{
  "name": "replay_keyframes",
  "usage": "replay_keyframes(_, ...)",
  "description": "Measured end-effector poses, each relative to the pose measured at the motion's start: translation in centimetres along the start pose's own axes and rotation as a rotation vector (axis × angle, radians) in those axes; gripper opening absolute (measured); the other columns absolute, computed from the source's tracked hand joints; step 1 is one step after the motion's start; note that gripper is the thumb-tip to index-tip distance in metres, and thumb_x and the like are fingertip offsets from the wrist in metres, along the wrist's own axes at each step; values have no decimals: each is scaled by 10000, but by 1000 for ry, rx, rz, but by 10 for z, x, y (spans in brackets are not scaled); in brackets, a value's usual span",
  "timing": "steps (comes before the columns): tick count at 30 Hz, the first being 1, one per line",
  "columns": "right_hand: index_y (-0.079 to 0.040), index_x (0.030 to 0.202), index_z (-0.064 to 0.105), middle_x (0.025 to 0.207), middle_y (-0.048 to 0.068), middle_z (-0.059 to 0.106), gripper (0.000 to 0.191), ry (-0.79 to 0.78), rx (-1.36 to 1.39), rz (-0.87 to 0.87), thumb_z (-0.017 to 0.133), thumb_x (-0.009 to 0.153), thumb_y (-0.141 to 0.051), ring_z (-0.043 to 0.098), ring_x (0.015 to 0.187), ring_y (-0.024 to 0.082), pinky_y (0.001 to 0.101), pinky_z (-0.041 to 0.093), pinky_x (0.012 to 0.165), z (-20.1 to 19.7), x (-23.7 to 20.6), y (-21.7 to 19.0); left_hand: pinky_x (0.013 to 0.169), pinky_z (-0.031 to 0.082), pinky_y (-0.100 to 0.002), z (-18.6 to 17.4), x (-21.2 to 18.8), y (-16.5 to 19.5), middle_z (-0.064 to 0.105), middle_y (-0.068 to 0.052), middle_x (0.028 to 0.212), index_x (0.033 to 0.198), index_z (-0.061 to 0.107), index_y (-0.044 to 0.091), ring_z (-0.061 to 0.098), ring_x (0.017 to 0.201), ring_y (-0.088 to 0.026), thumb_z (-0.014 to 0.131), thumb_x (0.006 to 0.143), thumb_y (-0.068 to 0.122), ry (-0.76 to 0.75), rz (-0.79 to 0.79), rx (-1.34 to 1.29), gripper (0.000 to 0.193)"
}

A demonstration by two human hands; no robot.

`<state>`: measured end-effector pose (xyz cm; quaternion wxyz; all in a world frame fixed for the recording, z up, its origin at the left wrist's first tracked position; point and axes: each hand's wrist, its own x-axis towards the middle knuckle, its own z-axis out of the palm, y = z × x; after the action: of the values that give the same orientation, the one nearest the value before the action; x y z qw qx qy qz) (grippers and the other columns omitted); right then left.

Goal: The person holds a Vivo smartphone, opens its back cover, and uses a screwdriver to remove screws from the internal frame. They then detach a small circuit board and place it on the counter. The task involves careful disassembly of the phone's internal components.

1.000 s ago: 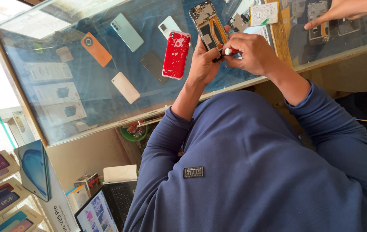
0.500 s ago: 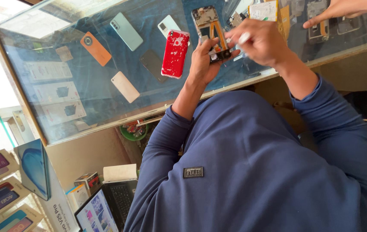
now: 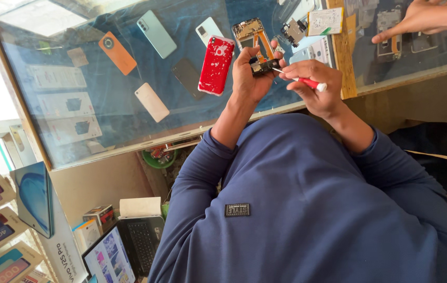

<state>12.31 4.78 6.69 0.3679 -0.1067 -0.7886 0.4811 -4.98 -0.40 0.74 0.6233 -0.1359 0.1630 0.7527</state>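
Left hand (image 3: 249, 73): fingers pinch small black phone component (image 3: 264, 66) above glass desk (image 3: 129, 131). Right hand (image 3: 315, 86): fingers pinch red-handled screwdriver (image 3: 303, 81), tip at component. Advice: steady grip, tip square, light pressure.

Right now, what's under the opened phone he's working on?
The left hand cups the opened phone from below, over the glass counter. Inside the case sit phones, such as a red one. Whatever lies directly beneath the hand is covered.
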Motion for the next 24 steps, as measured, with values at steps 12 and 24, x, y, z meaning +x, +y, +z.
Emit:
replay_keyframes(12,8,1148,615,1139,156,723,159,-26,-116,-65,720,1032,35,752,1080,262,361,630,997,6,3,-1,749,531,-435,1,-2,-3,608,-175,1089,1321,354,27,584,888,-270,459,964,134,-12,9,-12,387)
replay_keyframes(24,-43,1182,666,1278,206,676,244,-166,-556,-384,709,958,44,711,1175,367,421,630,941,7,-7,10,760,552,-391,0,0,-5,605,-193,964,1196,529,-52,595,848,-309,453,968,181,-116,-90,-45,335)
